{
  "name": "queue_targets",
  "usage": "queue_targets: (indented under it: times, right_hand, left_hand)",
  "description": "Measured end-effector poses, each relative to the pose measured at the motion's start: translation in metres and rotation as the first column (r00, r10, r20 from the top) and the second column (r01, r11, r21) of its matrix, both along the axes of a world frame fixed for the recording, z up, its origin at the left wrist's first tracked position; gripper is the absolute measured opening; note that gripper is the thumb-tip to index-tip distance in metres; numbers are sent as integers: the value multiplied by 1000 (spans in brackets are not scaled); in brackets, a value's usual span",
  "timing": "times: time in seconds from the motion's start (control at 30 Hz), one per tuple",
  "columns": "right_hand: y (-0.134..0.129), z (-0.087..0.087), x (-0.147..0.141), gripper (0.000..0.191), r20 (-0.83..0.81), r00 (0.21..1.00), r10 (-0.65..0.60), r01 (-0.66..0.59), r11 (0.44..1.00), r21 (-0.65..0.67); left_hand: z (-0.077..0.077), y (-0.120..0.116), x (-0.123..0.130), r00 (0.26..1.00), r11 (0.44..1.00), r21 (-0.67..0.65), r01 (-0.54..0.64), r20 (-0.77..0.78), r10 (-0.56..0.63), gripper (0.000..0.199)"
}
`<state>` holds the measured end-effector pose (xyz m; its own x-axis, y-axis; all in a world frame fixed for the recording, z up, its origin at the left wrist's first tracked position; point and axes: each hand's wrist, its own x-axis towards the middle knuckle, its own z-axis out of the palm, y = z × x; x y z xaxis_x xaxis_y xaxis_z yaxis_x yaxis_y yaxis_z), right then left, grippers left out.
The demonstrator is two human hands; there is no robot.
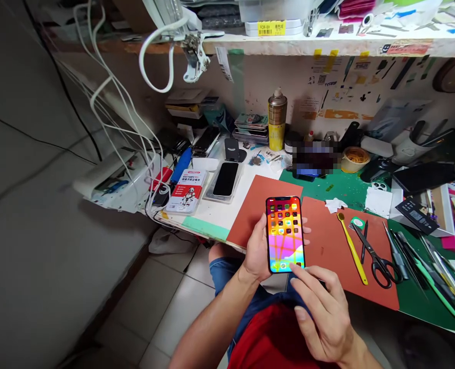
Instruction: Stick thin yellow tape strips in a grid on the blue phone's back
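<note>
A smartphone with a lit, colourful home screen rests upright in my left hand. That hand wraps the phone from behind, with fingertips showing past its right edge. My right hand hovers at the phone's lower right corner, fingers extended and holding nothing. One fingertip overlaps the bottom of the screen; whether it touches the glass I cannot tell. Beneath the phone, a reddish-brown mat covers the bench edge.
Right of the phone lie a yellow brush, black scissors and several tweezers. To the left are a dark phone in a clear tray and a battery box. A spray can stands behind; white cables hang left.
</note>
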<state>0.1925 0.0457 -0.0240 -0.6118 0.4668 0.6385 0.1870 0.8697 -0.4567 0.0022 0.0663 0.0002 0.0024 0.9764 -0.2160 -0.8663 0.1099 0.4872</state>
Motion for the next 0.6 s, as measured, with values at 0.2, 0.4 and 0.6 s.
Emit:
queue_targets:
  times: [0.2,0.4,0.6]
  right_hand:
    - [1,-1,-10,42,17,989,-145,145,989,7]
    - [-5,10,-21,30,67,998,-17,15,999,35]
    - [-6,12,-15,20,-68,994,-91,93,995,28]
  left_hand:
    - [-3,-3,1,999,999,11,47,1,-47,70]
    - [-2,-4,3,999,999,5,35,-8,-35,70]
    - [-1,-6,2,999,999,-9,38,9,-38,71]
